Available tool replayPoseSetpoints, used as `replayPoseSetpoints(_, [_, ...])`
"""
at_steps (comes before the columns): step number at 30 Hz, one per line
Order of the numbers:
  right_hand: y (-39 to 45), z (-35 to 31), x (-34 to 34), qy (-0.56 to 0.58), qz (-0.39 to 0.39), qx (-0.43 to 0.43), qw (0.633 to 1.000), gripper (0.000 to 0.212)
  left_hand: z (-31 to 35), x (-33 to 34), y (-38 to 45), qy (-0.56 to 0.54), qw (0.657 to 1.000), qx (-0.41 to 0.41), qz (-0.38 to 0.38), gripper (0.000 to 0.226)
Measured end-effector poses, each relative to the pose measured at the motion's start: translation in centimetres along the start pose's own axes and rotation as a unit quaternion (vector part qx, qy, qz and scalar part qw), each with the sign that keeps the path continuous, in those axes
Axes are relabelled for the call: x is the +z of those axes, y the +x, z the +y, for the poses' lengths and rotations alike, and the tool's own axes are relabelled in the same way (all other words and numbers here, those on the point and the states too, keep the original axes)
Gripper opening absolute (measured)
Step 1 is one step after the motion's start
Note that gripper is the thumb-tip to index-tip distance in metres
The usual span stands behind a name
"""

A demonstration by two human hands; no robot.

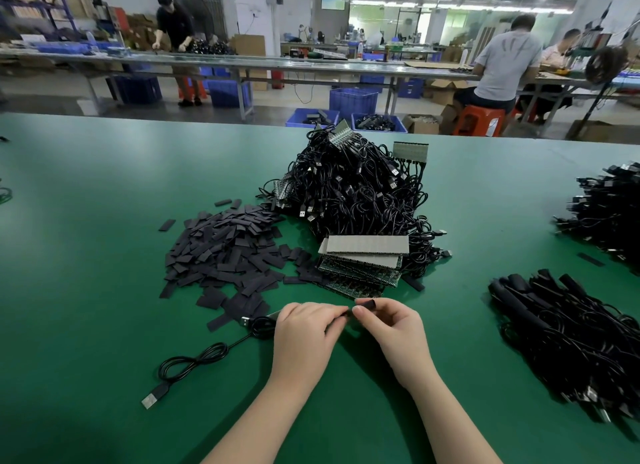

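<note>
Near front edge of green table (86, 255): black sleeve (366, 303) pinched between thumb and fingers of right hand (391, 332). Left hand (304, 335) meets it fingertip to fingertip, fingers curled round end of cable (194, 361); end itself mostly hidden. Cable trails left in loops, USB plug (154, 396) lying flat. Beyond hands: heap of flat sleeves (225, 252), stack of circuit boards (363, 259) just beside it, tangled cable pile (356, 186) behind. Right side: sleeved bundle (571, 332), well apart.

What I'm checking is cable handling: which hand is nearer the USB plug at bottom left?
Left. The left hand is up-right of the USB plug; the right hand, pinching a sleeve, lies farther right.
</note>
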State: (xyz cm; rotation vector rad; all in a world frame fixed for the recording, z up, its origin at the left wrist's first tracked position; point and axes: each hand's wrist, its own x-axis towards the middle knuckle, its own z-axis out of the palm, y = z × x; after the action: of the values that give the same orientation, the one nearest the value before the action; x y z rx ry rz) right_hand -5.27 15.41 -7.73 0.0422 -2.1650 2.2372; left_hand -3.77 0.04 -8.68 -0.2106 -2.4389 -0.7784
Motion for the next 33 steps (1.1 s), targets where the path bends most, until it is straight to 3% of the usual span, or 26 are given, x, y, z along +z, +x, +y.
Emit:
replayPoseSetpoints(4, [0.05,0.04,0.15,-0.004,0.001,-0.004,1.000,0.009,0.06,-0.01,-0.01,0.014,0.999,0.039,0.007,0.011])
replayPoseSetpoints(10, [0.14,0.14,-0.03,0.001,0.001,-0.003,1.000,0.012,0.16,-0.26,0.08,-0.019,1.000,0.010,0.011,0.017])
replayPoseSetpoints(12, [0.19,0.32,-0.03,-0.017,0.008,-0.010,1.000,0.018,0.19,-0.26,0.13,-0.022,1.000,0.018,0.006,0.013])
replayPoseSetpoints(15, [0.05,0.19,0.05,0.014,-0.005,-0.022,1.000,0.010,0.31,-0.10,0.02,-0.016,0.999,0.041,0.002,0.013])
replayPoseSetpoints(20, [-0.14,0.06,-0.12,0.075,-0.040,-0.035,0.996,0.028,0.24,-0.12,0.07,-0.035,0.999,0.029,0.022,0.016])
replayPoseSetpoints(29, [-0.04,-0.13,-0.20,0.081,-0.007,-0.025,0.996,0.019,0.15,-0.18,0.03,-0.027,0.996,0.072,0.043,0.017])
replayPoseSetpoints(33, [-0.11,-0.29,-0.19,0.094,-0.034,-0.007,0.995,0.010,0.05,-0.18,0.04,-0.020,0.996,0.060,0.060,0.014])
